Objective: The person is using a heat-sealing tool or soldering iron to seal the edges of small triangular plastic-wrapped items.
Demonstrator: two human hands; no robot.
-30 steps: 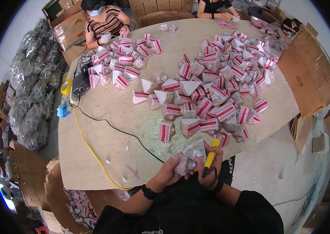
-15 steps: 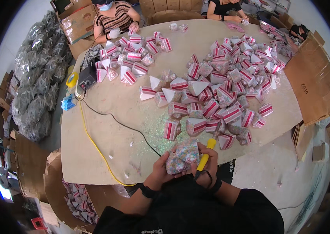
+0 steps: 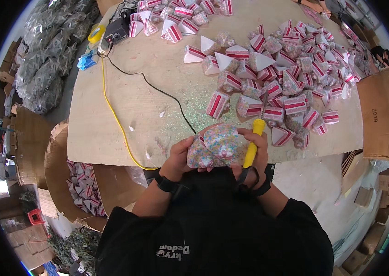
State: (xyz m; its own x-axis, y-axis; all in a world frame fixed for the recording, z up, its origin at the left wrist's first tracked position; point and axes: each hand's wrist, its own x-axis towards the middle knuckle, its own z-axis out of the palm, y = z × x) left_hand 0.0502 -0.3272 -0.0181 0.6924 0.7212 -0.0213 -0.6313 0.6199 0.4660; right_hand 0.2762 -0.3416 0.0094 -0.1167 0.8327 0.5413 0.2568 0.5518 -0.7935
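Note:
My left hand [image 3: 178, 156] grips two toy cake slices [image 3: 222, 140] pressed side by side, their sprinkle-speckled sides facing up. In my right hand [image 3: 255, 149] is a soldering iron with a yellow handle [image 3: 252, 149], its thin metal tip [image 3: 264, 103] pointing away from me over the pile. The right fingertips are close to the right-hand slice; whether they touch it I cannot tell. Just beyond my hands lies a single cake slice [image 3: 217, 105] with red and white layers. Glitter [image 3: 194, 112] is scattered on the wooden table [image 3: 125, 133].
A large heap of cake slices [image 3: 291, 78] covers the right side. At the far left are a black control box [image 3: 117, 32], a tape roll [image 3: 96, 34] and a crumpled blue wrapper [image 3: 86, 60]. A yellow cable [image 3: 114, 110] crosses the table. A cardboard box [image 3: 55, 179] of slices stands lower left.
The view has tilted down toward me, so the table shows higher up and the co-workers have mostly left the picture. My hands keep the same slices and iron; the slices look slightly turned.

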